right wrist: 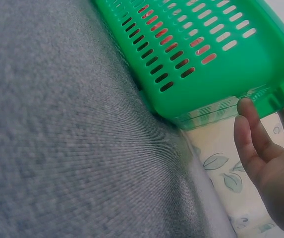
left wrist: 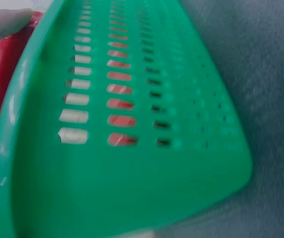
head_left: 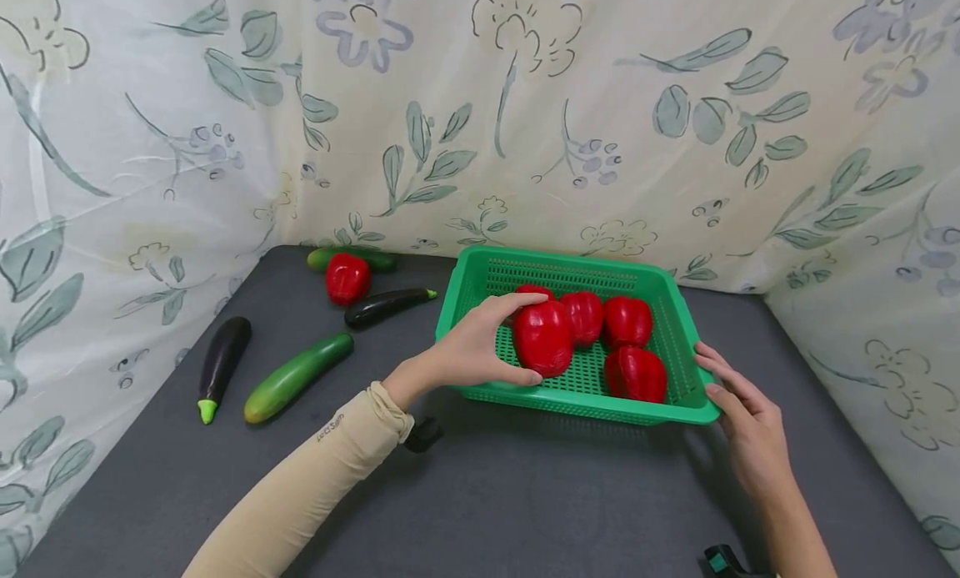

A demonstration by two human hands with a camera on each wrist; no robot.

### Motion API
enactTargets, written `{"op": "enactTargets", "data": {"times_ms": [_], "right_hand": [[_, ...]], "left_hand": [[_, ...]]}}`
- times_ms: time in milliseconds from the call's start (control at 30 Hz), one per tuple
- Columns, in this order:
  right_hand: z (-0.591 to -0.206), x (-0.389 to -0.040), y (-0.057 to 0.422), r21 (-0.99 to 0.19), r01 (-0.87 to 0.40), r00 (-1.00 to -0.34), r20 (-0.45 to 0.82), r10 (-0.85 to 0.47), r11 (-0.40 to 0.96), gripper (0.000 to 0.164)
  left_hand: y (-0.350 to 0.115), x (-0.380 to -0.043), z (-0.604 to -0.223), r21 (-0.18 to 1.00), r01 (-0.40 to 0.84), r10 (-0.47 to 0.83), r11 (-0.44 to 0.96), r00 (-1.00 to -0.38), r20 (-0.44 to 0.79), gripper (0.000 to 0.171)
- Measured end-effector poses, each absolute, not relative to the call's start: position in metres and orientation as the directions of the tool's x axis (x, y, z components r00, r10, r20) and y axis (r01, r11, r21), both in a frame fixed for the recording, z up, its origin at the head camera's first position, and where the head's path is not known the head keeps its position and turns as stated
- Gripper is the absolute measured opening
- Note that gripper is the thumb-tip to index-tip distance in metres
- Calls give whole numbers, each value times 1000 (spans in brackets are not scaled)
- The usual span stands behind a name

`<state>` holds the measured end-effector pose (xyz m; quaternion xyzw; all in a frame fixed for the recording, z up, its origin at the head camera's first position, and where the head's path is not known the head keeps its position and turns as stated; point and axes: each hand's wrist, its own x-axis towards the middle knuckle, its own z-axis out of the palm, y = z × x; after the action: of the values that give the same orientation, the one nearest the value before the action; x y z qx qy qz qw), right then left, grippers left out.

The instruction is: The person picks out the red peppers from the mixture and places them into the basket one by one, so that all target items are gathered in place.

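Observation:
My left hand (head_left: pixel 480 344) reaches over the near-left part of a green plastic basket (head_left: pixel 555 401) and grips a red bell pepper (head_left: pixel 543 339) between thumb and fingers. In the left wrist view, the same bell pepper (left wrist: pixel 12 64) shows partly behind the basket's rim (left wrist: pixel 13 114). Several other red bell peppers (head_left: pixel 628 321) lie inside the basket. At the basket's right end, my right hand (head_left: pixel 753 428) holds the near corner, thumb at the rim. The right wrist view shows fingers of this hand (right wrist: pixel 275 163) against the basket's end wall, below the rim.
Left of the basket lie a green cucumber (head_left: pixel 298 378), a dark eggplant (head_left: pixel 225 361), another eggplant (head_left: pixel 386 307) and a red bell pepper (head_left: pixel 348 279) in front of a second cucumber (head_left: pixel 382 262). Floral cloth (head_left: pixel 465 86) walls in the grey tabletop (head_left: pixel 540 495) at the back and sides.

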<state>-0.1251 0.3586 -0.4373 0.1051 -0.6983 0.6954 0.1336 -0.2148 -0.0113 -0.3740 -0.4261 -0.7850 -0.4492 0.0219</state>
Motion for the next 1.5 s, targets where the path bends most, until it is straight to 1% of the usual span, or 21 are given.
{"op": "enactTargets", "data": {"times_ms": [300, 633, 933, 1167, 1367, 1500], "right_hand": [[-437, -126, 356, -943, -332, -943, 332, 31, 8, 39], [-437, -127, 355, -943, -332, -943, 332, 32, -3, 39], [-435, -127, 354, -944, -330, -944, 329, 35, -18, 39], [-435, -126, 354, -950, -314, -949, 313, 45, 4, 40], [-435, -125, 356, -946, -322, -946, 321, 43, -22, 40], [-435, -125, 356, -951, -308, -950, 307, 61, -9, 40]], "left_hand": [[8, -225, -377, 709, 649, 729, 276, -622, 286, 88], [22, -239, -379, 734, 622, 756, 274, -611, 235, 86], [34, -246, -387, 692, 629, 764, 353, -621, 174, 89], [42, -248, -390, 680, 624, 774, 384, -620, 132, 85], [46, -245, -390, 737, 566, 750, 370, -650, 123, 86], [51, -243, -391, 764, 534, 730, 362, -672, 125, 85]]}}
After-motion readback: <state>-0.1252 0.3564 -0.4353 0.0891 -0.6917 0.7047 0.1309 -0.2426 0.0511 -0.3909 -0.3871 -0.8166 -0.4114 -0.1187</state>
